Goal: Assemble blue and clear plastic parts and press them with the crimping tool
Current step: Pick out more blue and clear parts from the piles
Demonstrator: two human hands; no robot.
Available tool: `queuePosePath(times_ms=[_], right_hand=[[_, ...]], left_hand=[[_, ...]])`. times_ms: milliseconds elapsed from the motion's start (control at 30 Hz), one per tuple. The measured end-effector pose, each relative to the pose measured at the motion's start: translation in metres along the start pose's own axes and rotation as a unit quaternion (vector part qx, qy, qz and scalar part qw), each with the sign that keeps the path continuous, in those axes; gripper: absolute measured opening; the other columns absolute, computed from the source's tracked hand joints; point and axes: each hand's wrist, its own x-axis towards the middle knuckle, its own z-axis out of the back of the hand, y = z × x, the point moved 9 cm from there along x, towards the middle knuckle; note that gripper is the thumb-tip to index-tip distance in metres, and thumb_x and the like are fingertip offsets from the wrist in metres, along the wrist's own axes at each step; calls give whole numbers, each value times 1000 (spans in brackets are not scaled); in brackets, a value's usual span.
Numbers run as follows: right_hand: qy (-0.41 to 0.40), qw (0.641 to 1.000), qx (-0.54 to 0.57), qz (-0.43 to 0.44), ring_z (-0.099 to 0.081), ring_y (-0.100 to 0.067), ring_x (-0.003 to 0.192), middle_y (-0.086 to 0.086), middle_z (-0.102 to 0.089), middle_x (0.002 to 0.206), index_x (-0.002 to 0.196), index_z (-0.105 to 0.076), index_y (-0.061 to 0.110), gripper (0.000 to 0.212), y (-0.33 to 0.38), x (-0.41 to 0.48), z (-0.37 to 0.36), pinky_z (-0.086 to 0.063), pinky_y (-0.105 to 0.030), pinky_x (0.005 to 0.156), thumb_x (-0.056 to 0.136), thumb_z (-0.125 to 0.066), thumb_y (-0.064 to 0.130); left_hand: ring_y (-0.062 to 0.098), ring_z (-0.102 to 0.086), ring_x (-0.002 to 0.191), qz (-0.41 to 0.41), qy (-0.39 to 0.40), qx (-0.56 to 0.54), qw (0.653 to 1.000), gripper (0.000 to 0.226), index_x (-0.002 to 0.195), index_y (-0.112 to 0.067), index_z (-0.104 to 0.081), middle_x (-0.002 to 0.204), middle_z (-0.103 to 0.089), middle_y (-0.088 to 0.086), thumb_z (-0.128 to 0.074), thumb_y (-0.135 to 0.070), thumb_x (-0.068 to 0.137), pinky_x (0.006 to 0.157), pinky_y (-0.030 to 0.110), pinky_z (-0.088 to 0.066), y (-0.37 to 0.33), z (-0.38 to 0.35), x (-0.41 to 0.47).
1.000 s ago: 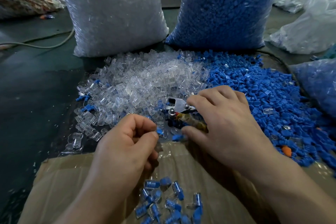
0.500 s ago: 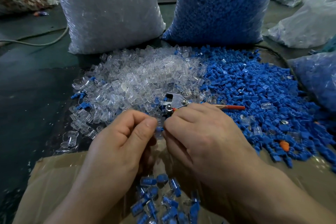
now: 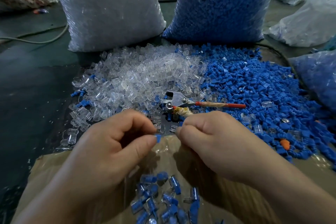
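My left hand (image 3: 116, 143) pinches a small blue part (image 3: 158, 137) between thumb and forefinger. Just to its right, my right hand (image 3: 209, 138) has curled fingers pinching a small plastic part (image 3: 180, 124); only a blue edge of it shows. The crimping tool (image 3: 179, 101) lies on the loose parts just beyond both hands. Its red handle (image 3: 220, 104) points right, and its taped handle (image 3: 182, 112) runs under my right knuckles. A pile of clear parts (image 3: 145, 72) lies at centre, a pile of blue parts (image 3: 254, 87) to its right.
Several assembled blue-and-clear pieces (image 3: 163, 198) lie in a cardboard box (image 3: 54, 165) below my hands. A big bag of clear parts (image 3: 109, 9) and one of blue parts (image 3: 218, 5) stand behind the piles. More bags (image 3: 316, 78) crowd the right; a cable (image 3: 36, 41) crosses the left.
My right hand has let go of the tool, which now lies on the pile with its handles spread. Both hands came together and now sit slightly apart, each pinching a part.
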Motion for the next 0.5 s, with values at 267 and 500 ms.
queuePosePath(times_ms=[267, 500], right_hand=[[-107, 958, -261, 46, -61, -21, 86, 12, -56, 100, 113, -45, 37, 39, 4, 2, -1, -37, -35, 59, 89, -37, 67], [-90, 944, -311, 71, -61, -26, 82, 4, -52, 102, 114, -46, 31, 35, 16, 17, -16, -26, -32, 49, 95, -38, 59]], left_hand=[[1, -60, 76, -19, 135, 155, 979, 19, 85, -42, -57, 84, -61, -23, -51, -56, 74, 61, 28, -51, -4, -30, -4], [-2, -60, 66, 71, -35, 196, 977, 23, 98, -48, -53, 80, -63, -24, -56, -60, 79, 53, 26, -49, 17, -1, 3]])
